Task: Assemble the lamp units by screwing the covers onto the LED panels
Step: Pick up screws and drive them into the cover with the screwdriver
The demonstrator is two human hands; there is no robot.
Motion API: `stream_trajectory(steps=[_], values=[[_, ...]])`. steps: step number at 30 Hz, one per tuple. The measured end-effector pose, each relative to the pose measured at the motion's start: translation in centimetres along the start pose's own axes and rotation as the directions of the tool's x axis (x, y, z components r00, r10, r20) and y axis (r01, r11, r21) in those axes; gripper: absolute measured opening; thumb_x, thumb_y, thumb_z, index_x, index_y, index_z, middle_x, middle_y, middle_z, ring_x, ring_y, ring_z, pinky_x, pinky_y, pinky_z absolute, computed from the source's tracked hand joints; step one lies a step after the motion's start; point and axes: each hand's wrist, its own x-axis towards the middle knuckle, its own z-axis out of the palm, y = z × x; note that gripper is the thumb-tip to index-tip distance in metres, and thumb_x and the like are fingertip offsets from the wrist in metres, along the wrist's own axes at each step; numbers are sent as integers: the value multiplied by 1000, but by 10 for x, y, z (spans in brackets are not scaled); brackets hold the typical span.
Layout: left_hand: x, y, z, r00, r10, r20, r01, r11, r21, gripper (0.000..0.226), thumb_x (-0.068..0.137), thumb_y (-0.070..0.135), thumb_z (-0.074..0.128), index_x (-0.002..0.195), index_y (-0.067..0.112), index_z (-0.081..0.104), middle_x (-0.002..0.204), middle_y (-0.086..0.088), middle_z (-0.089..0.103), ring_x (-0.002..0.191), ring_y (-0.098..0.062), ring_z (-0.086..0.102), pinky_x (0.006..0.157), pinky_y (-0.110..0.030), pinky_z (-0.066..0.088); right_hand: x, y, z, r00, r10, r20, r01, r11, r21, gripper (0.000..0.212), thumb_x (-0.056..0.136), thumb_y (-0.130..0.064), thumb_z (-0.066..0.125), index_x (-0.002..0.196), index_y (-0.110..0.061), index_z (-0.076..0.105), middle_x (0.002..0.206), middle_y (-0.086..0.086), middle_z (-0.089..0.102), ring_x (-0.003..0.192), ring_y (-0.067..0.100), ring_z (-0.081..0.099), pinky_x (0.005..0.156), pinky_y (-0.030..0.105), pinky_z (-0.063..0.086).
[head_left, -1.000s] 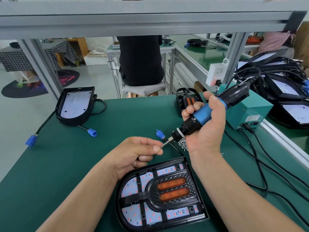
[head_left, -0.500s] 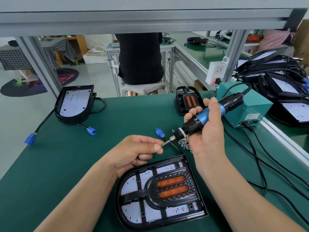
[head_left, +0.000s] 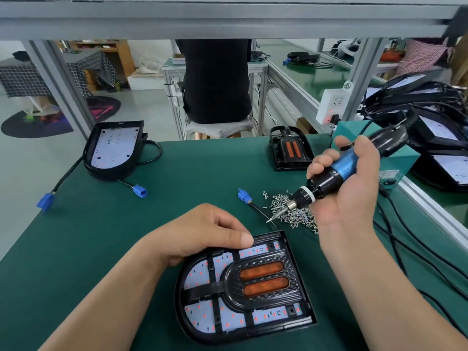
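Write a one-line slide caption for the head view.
Left hand rests on the rim of the covered lamp unit while the right hand holds an electric screwdriver above a pile of screws.

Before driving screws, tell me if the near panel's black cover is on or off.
On: the black plastic cover with two orange lenses lies over the white LED panel.

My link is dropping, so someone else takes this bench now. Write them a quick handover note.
Left hand: rests curled on the covered lamp unit's far rim; contents hidden.
Right hand: grips the electric screwdriver, bit pointing down by the screw pile.
Spare cover and bare LED panel lie at the far edge.
Done: cover seated. Left: drive screws; none visibly in.
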Motion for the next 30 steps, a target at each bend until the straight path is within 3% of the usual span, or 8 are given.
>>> stream_trajectory(steps=[11, 30], values=[[3, 1, 6, 994, 77, -84, -61, 981, 182, 25, 77, 35, 83, 89, 13, 84, 90, -12, 81, 77, -13, 70, 76, -28, 57, -12, -11, 12, 955, -10, 297, 80, 971, -224, 20, 104, -33, 51, 112, -17, 60, 72, -2, 50, 55, 12, 49, 52, 25, 43], [4, 1, 6, 987, 136, -83, -104, 943, 315, 9, 88, 25, 81, 84, 18, 83, 79, 10, 79, 71, 2, 66, 69, -13, 49, -23, -1, 17, 923, 44, 383, 85, 945, -315, 23, 92, -37, 64, 109, -21, 64, 71, 1, 52, 52, 16, 51, 52, 26, 44]])
